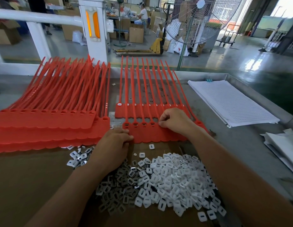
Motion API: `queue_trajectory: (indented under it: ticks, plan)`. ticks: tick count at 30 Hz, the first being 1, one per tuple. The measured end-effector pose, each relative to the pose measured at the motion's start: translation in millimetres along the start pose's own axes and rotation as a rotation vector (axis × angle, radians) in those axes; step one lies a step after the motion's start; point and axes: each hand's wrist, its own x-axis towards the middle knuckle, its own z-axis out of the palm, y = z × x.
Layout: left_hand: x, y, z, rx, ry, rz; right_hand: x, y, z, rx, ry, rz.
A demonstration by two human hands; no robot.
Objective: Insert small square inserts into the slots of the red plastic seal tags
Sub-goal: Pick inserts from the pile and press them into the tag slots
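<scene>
Workbench (237,145) | left hand (113,145) pinches tag strip (158,135) edge — right hand (175,120) pinches its slot row

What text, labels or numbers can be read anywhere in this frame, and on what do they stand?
None can be read.
White print on a red tag strap: too small to read.
Stack of ruled sheets: lines only, no legible writing.
Red mark on a white sack in the background: blurred.

Both forearms reach forward, the left hand (114,145) and right hand (175,122) with fingers curled, tips pinched
</scene>
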Motion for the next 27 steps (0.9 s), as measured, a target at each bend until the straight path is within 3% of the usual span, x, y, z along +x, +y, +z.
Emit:
queue_trajectory:
  ticks: [13, 20, 27]
  plan:
    - [0, 0, -1, -0.013, 0.008, 0.001, 6, 5, -2, 0.046, -0.004, 0.020]
    - [1, -2, 0, -0.006, 0.009, 0.020, -12, -7, -12, 0.068, 0.049, -0.093]
    - [1, -4, 2, -0.006, 0.034, 0.013, -56, -49, -3, -0.009, -0.233, -0.275]
